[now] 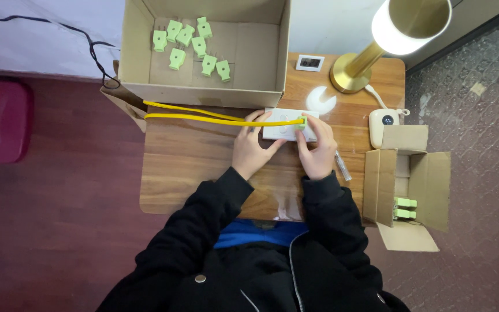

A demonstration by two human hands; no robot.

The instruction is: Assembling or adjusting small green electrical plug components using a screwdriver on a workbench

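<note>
— Since the green plug point(302, 121) sits at the right end of the white socket block point(287, 125), mid-table, how should it be handled?

— Right hand point(317, 151) pinches the plug; left hand point(251, 148) lies curled on the block, bracing it — I'd keep the plug square.

— Room?

— The yellow cable point(203, 117) trails left under the big cardboard box point(203, 92); lamp base point(350, 74) behind, pen point(343, 166) and table edge point(353, 196) close right — bare wood nearer the body.

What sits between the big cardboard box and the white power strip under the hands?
In the head view, two runs of yellow cable cross the wooden table between the large cardboard box and the white power strip, ending at a green plug.
</note>
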